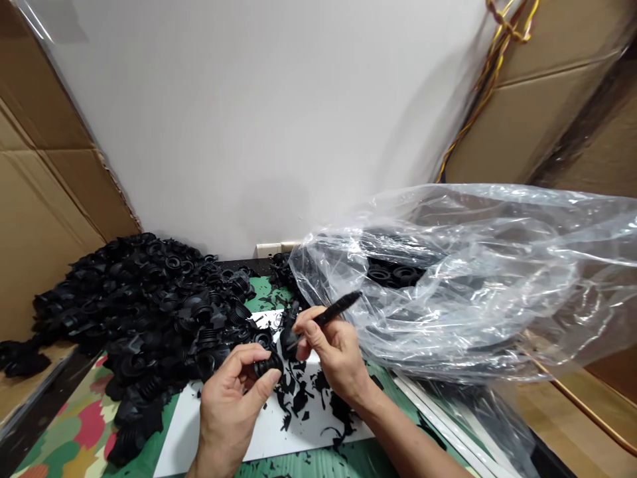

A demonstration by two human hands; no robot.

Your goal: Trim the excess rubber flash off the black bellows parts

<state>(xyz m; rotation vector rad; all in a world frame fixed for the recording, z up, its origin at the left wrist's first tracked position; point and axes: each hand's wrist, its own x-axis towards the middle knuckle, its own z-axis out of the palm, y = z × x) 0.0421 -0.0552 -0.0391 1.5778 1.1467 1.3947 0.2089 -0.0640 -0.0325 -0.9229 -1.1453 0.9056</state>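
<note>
Between the thumb and fingers of my left hand is a ribbed black rubber boot, held above a white board. My right hand grips a black pen-shaped tool, its back end pointing up and to the right. The tool's working tip is hard to make out against the dark pieces behind my fingers. Black scraps of trimmed rubber lie scattered over the white board under both hands.
A large heap of similar black rubber boots covers the left side of the table. On the right, a clear plastic bag holds more black parts. Cardboard walls both sides, and yellow twisted wire hangs at the right.
</note>
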